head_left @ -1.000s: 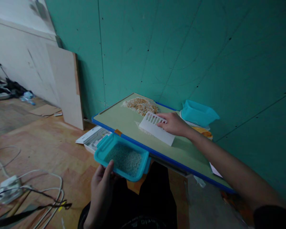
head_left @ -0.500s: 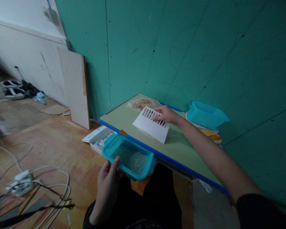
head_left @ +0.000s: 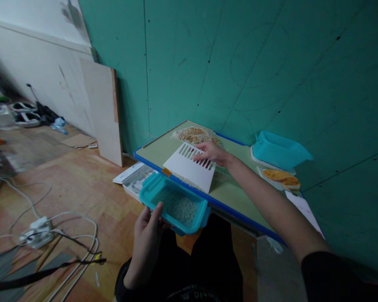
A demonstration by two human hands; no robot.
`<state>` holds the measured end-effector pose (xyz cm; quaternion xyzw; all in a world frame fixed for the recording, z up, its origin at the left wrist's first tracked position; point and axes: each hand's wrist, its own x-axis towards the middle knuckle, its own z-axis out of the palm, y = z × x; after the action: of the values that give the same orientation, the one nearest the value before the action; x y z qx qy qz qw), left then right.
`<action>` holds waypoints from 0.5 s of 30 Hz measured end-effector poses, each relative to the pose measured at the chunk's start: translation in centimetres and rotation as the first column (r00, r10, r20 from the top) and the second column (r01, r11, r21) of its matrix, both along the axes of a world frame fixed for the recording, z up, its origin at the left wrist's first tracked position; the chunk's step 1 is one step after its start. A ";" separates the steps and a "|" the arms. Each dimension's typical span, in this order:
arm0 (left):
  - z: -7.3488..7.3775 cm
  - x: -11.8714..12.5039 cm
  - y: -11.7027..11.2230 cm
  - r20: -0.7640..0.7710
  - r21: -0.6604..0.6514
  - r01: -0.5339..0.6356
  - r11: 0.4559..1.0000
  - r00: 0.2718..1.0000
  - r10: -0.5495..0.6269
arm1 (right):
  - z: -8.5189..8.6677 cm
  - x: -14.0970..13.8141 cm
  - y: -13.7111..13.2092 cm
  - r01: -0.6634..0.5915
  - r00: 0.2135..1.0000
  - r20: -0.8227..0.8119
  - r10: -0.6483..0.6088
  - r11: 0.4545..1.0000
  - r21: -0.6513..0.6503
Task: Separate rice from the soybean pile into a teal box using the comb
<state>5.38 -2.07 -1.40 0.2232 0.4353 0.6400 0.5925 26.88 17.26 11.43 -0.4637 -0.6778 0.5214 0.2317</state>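
No legible text or labels anywhere

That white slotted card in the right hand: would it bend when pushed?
Probably stiff: the white slotted card looks flat though the right hand holds only its slotted end. Likely light, since that hold alone seems to steer it.

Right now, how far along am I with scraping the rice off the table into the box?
Done: rice already lies in the box, held by the left hand below the table edge. In hand: the right hand tilts the scraper at that edge, a thin line of grains beneath it. Left: scattered grains beside the scraper and the yellow pile at the far corner.
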 end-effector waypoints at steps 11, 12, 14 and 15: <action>-0.3 -0.2 0.2 0.013 0.012 0.006 1.000 1.000 -0.007 | 0.0 -1.1 -0.3 -0.016 0.999 -0.042 0.012 0.995 -0.095; -0.4 -0.2 0.2 0.014 0.012 0.008 1.000 1.000 -0.008 | 0.1 -1.2 -0.4 -0.019 0.999 -0.044 0.015 0.995 -0.097; -0.3 -0.4 0.2 0.014 0.012 0.008 1.000 1.000 -0.008 | 0.4 -1.0 -0.4 -0.019 0.999 -0.051 0.014 0.996 -0.086; -0.3 -0.4 0.1 0.014 0.011 0.009 1.000 1.000 -0.009 | 0.6 -0.8 -0.3 -0.013 0.998 -0.056 0.009 0.997 -0.072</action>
<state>4.94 -1.93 -1.67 0.2239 0.4266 0.6414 0.5971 26.09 16.95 12.04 -0.4533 -0.6542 0.5598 0.2306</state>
